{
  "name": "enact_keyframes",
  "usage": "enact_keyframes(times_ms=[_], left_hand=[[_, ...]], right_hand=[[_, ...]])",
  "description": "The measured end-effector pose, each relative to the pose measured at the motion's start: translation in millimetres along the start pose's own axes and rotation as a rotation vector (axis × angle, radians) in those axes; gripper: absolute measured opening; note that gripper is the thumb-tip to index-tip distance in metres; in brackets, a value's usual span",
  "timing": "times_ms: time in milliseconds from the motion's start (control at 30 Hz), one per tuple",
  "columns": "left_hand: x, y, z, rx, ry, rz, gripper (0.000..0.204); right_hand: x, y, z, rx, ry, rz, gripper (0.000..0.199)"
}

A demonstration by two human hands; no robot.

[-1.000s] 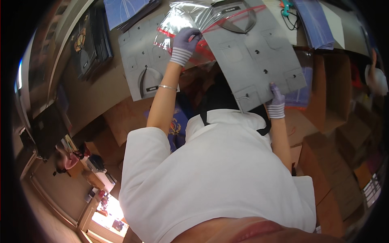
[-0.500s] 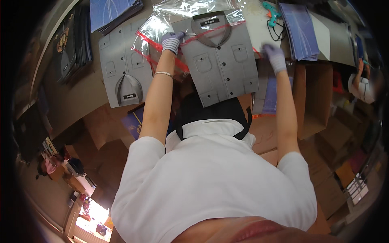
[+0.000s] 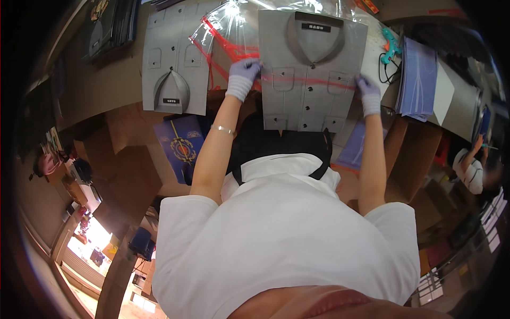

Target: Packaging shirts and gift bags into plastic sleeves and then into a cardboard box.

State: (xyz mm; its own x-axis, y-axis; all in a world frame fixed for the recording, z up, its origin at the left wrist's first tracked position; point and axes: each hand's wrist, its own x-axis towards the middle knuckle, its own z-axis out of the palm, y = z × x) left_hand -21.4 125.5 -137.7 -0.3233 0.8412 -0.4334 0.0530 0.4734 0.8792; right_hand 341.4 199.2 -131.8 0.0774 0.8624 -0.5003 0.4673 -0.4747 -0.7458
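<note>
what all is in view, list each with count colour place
table: one, grey-brown, across top
shirt sheets: two, grey, centre and upper left
clear bags: count unclear, red-edged, top centre
folders: several, dark, top left
glue gun: one, teal, upper right
cable: one, black, below glue gun
blue sheets: several, blue, upper right
white sheet: one, white, right of blue sheets
emblem card: one, blue-gold, below table, left
packet: one, blue, below table, right
boxes: several, brown, both sides
co-worker: one, white top, far right
cloth: one, black, waist
bracelet: one, silver, left forearm
tee: one, white, lower centre
left hand: one, purple-gloved, centre sheet's left edge
right hand: one, purple-gloved, centre sheet's right edge
</note>
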Motion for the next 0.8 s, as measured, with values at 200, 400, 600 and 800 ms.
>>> enact_keyframes(times_ms=[200, 400, 600, 800], left_hand=[[-71.1, -50.5, -25.2, 0.193, -0.229, -0.072, 0.017], [-61.9, -83.3, -57.1, 0.264, -0.251, -0.170, 0.019], [-13.0, -39.7, -89.4, 0.233, -0.142, -0.358, 0.022], [47.0, -56.2, -108.1, 0.439, 0.324, -0.162, 0.028]], right_hand=[[-122.0, 157.5, 1.7, 0.223, -0.050, 0.242, 0.020], [-132.3, 152.1, 6.6, -0.390, -0.225, 0.060, 0.017], [-54.1, -26.1, 10.5, -0.176, 0.046, -0.294, 0.021], [70.9, -108.4, 111.9, -0.425, 0.053, -0.638, 0.028]])
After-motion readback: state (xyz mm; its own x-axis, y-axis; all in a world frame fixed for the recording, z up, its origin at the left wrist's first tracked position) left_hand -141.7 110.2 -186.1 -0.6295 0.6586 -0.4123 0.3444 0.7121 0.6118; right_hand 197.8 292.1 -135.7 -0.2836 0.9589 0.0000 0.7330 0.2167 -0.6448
